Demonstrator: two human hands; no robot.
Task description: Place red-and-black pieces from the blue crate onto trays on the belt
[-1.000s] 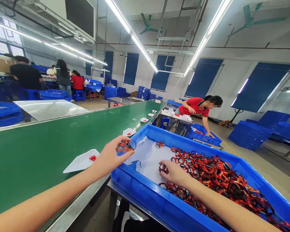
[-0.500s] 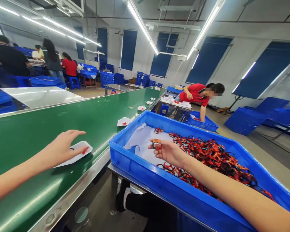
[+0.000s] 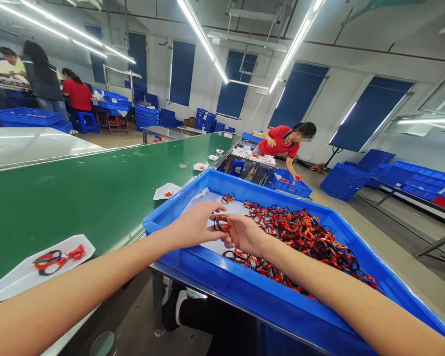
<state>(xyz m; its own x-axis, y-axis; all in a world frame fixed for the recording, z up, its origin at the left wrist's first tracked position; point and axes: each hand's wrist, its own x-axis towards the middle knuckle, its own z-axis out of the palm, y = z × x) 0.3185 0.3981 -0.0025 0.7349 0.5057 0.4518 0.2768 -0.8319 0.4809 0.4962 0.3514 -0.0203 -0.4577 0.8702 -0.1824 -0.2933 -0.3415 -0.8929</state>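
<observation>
My right hand (image 3: 248, 235) is over the near left part of a blue tray (image 3: 244, 282), its fingers closed on a black and orange-red hair tie (image 3: 222, 223). There may be more than one loop in the fingers; they overlap. My left hand (image 3: 195, 225) meets it from the left, thumb and forefinger on either side of the same hair tie. Below and right of the hands, a heap of similar hair ties (image 3: 304, 237) fills much of the tray. A white paper tray (image 3: 18, 282) on the green belt, partly behind my left forearm, holds a black-and-red loop and a red piece.
The green conveyor belt (image 3: 107, 198) runs away on the left. More white paper trays (image 3: 159, 194) with red pieces sit along its right edge. A person in red (image 3: 282, 141) bends over a blue crate (image 3: 296, 188) ahead. Stacked blue crates (image 3: 344, 180) stand at right.
My left hand has moved right from the paper tray on the belt to the hair tie in my right hand. The view has turned right; the paper tray now shows a loop beside the red piece.
</observation>
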